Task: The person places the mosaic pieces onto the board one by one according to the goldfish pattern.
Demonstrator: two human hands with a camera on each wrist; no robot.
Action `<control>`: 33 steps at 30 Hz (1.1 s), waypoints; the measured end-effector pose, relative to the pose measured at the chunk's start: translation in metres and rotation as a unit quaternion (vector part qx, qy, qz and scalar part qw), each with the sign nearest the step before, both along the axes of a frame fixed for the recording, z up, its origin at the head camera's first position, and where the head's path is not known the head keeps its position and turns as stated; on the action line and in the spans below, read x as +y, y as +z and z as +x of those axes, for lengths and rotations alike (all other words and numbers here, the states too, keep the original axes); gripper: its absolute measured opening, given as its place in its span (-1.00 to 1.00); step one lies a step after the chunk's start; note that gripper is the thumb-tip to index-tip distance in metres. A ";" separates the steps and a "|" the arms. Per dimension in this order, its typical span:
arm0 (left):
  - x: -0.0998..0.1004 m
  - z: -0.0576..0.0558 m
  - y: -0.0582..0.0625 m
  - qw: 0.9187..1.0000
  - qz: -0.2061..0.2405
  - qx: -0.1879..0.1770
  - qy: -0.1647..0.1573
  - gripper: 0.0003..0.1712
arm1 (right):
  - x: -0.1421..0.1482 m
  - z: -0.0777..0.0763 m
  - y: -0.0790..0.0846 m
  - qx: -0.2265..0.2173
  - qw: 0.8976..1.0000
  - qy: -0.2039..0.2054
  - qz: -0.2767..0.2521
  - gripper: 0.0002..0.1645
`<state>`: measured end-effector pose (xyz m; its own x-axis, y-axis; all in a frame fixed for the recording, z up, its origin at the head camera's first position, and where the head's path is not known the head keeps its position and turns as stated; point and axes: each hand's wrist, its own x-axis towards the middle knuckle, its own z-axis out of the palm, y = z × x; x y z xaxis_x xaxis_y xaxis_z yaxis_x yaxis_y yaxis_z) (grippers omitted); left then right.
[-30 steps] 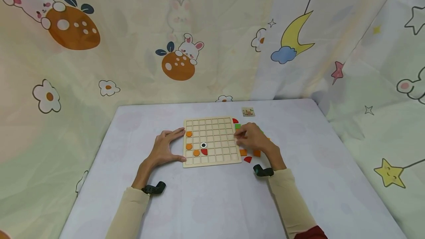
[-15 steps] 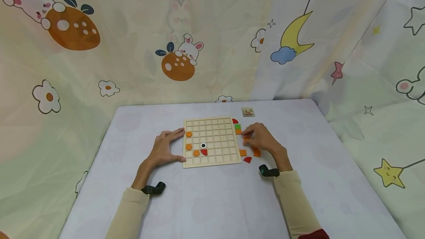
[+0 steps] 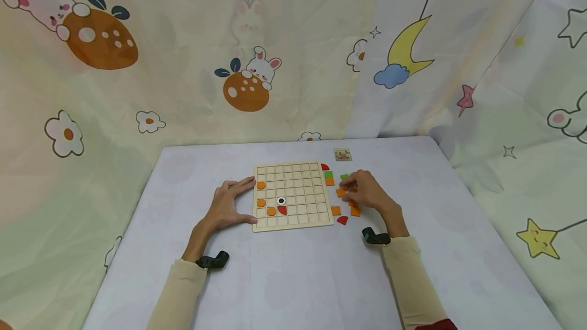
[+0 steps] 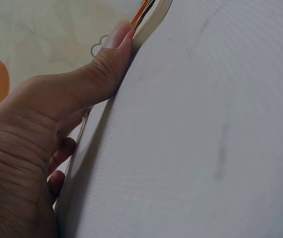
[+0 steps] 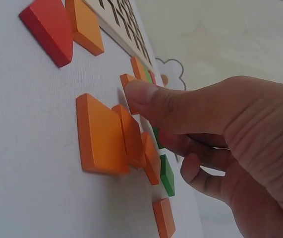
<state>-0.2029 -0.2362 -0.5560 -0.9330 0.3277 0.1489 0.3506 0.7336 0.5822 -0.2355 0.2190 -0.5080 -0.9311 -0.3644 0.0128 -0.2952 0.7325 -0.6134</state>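
In the head view a wooden grid board lies on the table. Along its left edge, my left hand is spread wide, thumb at the lower corner and fingers touching higher up. The left wrist view has that thumb against the board's edge. My right hand hovers low among loose tiles right of the board, thumb and forefinger apart. In the right wrist view its thumb tip overlaps an orange tile; the forefinger is mostly hidden. Nearby lie a bigger-looking orange square and a green tile.
On the board sit orange discs, a white disc with a black dot and a red curved piece. Red curved tiles lie beside it. A small patterned card is at the back. A printed cloth hangs behind.
My right hand has moved right from the board's edge to over the loose tiles, uncovering orange and green tiles. My left hand and the board have stayed put.
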 end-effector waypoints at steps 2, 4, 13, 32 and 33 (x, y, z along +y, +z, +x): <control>0.000 0.000 0.000 1.000 0.000 -0.001 0.000 0.38 | 0.001 0.000 0.000 0.000 1.000 0.001 0.000 -0.60; 0.000 0.000 0.000 1.000 -0.001 -0.002 0.000 0.39 | 0.002 0.000 0.000 -0.001 1.000 0.001 0.000 -0.61; 0.000 -0.002 -0.003 1.000 -0.002 0.006 -0.001 0.39 | 0.005 -0.002 0.001 -0.002 1.000 0.013 0.001 -0.70; -0.001 -0.002 -0.004 1.000 -0.005 0.001 0.002 0.39 | 0.004 -0.002 0.002 -0.017 1.000 0.016 0.002 -0.75; -0.001 -0.002 -0.004 1.000 -0.005 0.002 0.002 0.39 | 0.004 -0.002 0.001 -0.018 1.000 0.015 0.002 -0.75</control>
